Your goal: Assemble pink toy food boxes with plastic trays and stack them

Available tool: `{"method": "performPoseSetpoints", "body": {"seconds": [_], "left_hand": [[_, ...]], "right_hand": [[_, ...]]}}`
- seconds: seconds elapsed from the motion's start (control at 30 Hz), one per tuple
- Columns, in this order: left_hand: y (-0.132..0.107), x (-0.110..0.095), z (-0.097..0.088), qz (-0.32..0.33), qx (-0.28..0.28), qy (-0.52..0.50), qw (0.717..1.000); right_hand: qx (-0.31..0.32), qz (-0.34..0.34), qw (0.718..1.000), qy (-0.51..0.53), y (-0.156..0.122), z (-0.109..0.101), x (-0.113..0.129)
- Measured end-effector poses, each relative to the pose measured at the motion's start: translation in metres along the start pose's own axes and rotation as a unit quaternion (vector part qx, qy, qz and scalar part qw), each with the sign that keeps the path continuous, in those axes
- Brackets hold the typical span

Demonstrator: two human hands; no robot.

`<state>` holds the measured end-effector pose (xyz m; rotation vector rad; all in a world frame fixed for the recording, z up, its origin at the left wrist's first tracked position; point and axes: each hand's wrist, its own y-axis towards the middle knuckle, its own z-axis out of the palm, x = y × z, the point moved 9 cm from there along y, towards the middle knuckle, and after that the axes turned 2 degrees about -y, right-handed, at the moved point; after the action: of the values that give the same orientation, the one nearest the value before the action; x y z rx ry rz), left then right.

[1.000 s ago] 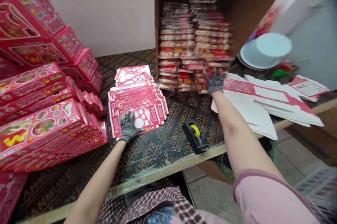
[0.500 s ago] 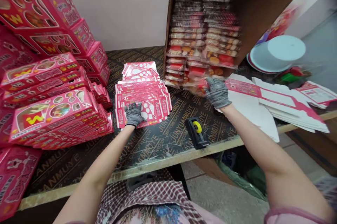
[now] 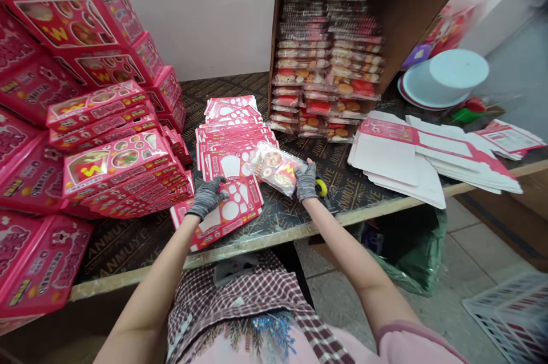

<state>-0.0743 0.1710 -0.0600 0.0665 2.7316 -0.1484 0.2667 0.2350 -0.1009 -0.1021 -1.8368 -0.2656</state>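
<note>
My left hand (image 3: 208, 195), in a grey knit glove, holds a flat pink carton (image 3: 233, 204) with cut-out windows near the table's front edge. Its thumb lies across the carton's face and its fingers reach the upper edge. My right hand (image 3: 306, 181), gloved alike, is closed on the right end of a clear plastic packet (image 3: 274, 167). Food pictures and a yellow W on red show through the film. The packet is tilted above a fanned pile of flat pink cartons (image 3: 233, 133). Partly hidden behind my right hand is a tape dispenser (image 3: 322, 188) with a yellow core.
Pink boxes (image 3: 117, 161) are stacked high at the left. A brown cardboard box (image 3: 402, 27) on its side holds two stacks of packets (image 3: 314, 76). Flat cartons, white side up (image 3: 391, 161), lie right, before a pale blue tub (image 3: 458, 73). Below hangs a green bag (image 3: 422, 250).
My right hand has come left from the packet stacks with a packet in its grip. The left hand has drawn a flat carton off the pile toward the table's front edge.
</note>
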Motion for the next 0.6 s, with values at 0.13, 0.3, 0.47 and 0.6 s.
{"method": "performPoseSetpoints", "body": {"seconds": [0.13, 0.3, 0.47, 0.6], "left_hand": [[-0.040, 0.018, -0.024, 0.050, 0.015, -0.054, 0.997], [-0.065, 0.012, -0.033, 0.088, -0.056, -0.110, 0.988], [-0.062, 0.002, -0.021, 0.068, -0.083, -0.119, 0.987], [-0.073, -0.005, -0.012, 0.057, -0.136, -0.079, 0.986]], "right_hand": [[-0.061, 0.014, 0.996, -0.061, -0.040, 0.001, 0.001], [0.008, -0.094, 0.991, -0.097, -0.098, 0.035, 0.049], [0.104, -0.037, 0.993, -0.042, -0.154, 0.078, 0.064], [0.157, -0.004, 0.988, -0.011, -0.166, 0.087, 0.063]]}}
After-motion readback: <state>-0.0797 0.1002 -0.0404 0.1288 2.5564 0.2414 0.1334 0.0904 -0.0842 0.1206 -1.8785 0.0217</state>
